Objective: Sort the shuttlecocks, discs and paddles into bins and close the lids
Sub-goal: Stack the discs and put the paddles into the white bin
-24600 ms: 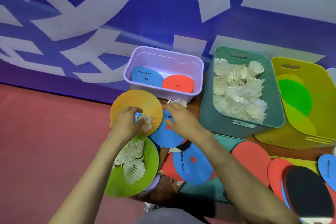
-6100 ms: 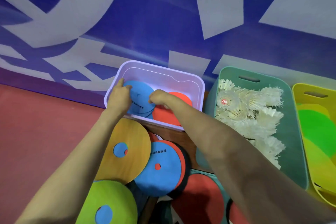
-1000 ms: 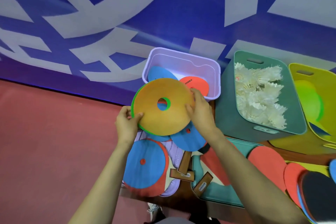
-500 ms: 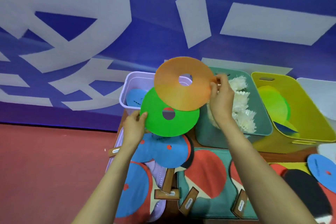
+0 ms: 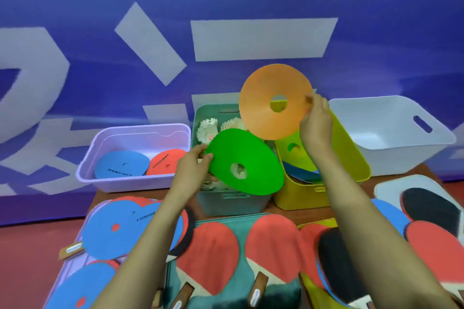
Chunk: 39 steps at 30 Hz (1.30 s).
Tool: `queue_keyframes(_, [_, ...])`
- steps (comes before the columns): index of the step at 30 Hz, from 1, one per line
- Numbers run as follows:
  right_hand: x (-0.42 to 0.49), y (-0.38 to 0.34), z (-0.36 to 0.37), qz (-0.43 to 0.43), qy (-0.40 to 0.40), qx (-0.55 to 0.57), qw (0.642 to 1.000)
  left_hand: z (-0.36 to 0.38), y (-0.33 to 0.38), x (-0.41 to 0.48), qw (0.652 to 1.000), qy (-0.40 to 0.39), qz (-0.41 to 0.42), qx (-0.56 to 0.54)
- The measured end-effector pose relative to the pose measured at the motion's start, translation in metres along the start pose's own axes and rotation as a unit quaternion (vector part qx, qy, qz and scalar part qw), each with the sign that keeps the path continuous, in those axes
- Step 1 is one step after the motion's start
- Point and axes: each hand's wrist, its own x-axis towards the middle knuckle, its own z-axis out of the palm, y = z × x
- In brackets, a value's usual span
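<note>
White bin [image 5: 401,155] far right, looks bare inside. Yellow bin [image 5: 296,195] just left of it, a green disc showing inside. Teal bin [image 5: 226,204] centre holds shuttlecocks [image 5: 208,128]. Lilac bin [image 5: 125,184] far left has 2 small discs [image 5: 120,164].

Near edge: paddles [image 5: 208,258] piled on lids, w/ loose blue discs [image 5: 118,231] among them.

Orange disc [image 5: 261,118] is up over the yellow bin, right hand [image 5: 316,125] pinching its right rim. Green disc [image 5: 253,155] is tilted over the teal bin, left hand [image 5: 193,168] gripping its left rim. Hands apart, 1 disc each.

Risks, my guess:
- Green hangs over the shuttlecocks, so a slip from that edge-only grip drops it in the wrong bin & crushes feathers.
- Orange looks thin & is held at 1 spot, so it could swing, clip the yellow bin's rim & land on the table.
- Both forearms cross above the paddles, so a low elbow could shove some off the near edge.
</note>
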Motion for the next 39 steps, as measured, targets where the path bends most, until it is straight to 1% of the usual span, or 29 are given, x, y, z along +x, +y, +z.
queue_keyframes(2, [0.016, 0.035, -0.017, 0.018, -0.01, -0.003, 1.0, 0.041, 0.018, 0.003, 0.995, -0.048, -0.037, -0.076])
queue_keyframes(4, [0.031, 0.067, -0.031, 0.034, -0.039, -0.007, 0.999, 0.079, 0.037, 0.007, 0.993, -0.056, -0.052, -0.089])
queue_keyframes(6, [0.044, 0.094, -0.042, 0.043, -0.07, -0.008, 0.997, 0.112, 0.056, 0.009, 0.994, -0.055, -0.056, -0.078])
queue_keyframes(9, [0.061, 0.123, -0.05, 0.035, -0.109, -0.008, 0.993, 0.154, 0.08, 0.016, 0.994, -0.089, -0.067, -0.009])
queue_keyframes(12, [0.078, 0.144, -0.041, 0.004, -0.157, -0.02, 0.987, 0.187, 0.091, 0.033, 0.985, -0.12, -0.073, 0.096])
queue_keyframes(16, [0.096, 0.166, -0.014, -0.052, -0.218, -0.04, 0.974, 0.221, 0.089, 0.054, 0.962, -0.132, -0.04, 0.234])
queue_keyframes(18, [0.099, 0.174, -0.002, -0.07, -0.252, -0.057, 0.964, 0.234, 0.083, 0.061, 0.942, -0.151, -0.032, 0.297])
queue_keyframes(21, [0.103, 0.183, 0.016, -0.098, -0.291, -0.086, 0.948, 0.247, 0.071, 0.066, 0.908, -0.187, -0.049, 0.371])
queue_keyframes(22, [0.104, 0.185, 0.022, -0.113, -0.3, -0.102, 0.942, 0.249, 0.069, 0.064, 0.889, -0.192, -0.047, 0.413])
queue_keyframes(23, [0.105, 0.187, 0.028, -0.128, -0.305, -0.126, 0.935, 0.251, 0.067, 0.064, 0.862, -0.189, -0.035, 0.469])
queue_keyframes(25, [0.108, 0.189, 0.037, -0.148, -0.314, -0.185, 0.919, 0.254, 0.064, 0.065, 0.809, -0.168, 0.012, 0.564])
queue_keyframes(26, [0.109, 0.189, 0.042, -0.159, -0.319, -0.218, 0.909, 0.255, 0.063, 0.066, 0.8, -0.166, 0.025, 0.577])
queue_keyframes(27, [0.108, 0.188, 0.046, -0.171, -0.327, -0.246, 0.896, 0.256, 0.062, 0.069, 0.802, -0.177, 0.021, 0.57])
queue_keyframes(29, [0.106, 0.185, 0.053, -0.185, -0.345, -0.289, 0.874, 0.257, 0.06, 0.072, 0.811, -0.225, -0.017, 0.539])
queue_keyframes(31, [0.104, 0.182, 0.058, -0.193, -0.356, -0.314, 0.859, 0.258, 0.056, 0.072, 0.811, -0.26, -0.037, 0.523])
queue_keyframes(32, [0.102, 0.181, 0.06, -0.193, -0.359, -0.319, 0.856, 0.257, 0.054, 0.07, 0.814, -0.264, -0.036, 0.515])
queue_keyframes(35, [0.1, 0.177, 0.058, -0.191, -0.349, -0.298, 0.867, 0.253, 0.051, 0.067, 0.841, -0.238, -0.019, 0.485])
queue_keyframes(37, [0.096, 0.175, 0.054, -0.194, -0.337, -0.28, 0.878, 0.25, 0.052, 0.067, 0.862, -0.204, 0.006, 0.464])
queue_keyframes(39, [0.088, 0.17, 0.047, -0.188, -0.341, -0.268, 0.881, 0.246, 0.055, 0.064, 0.884, -0.171, 0.033, 0.434])
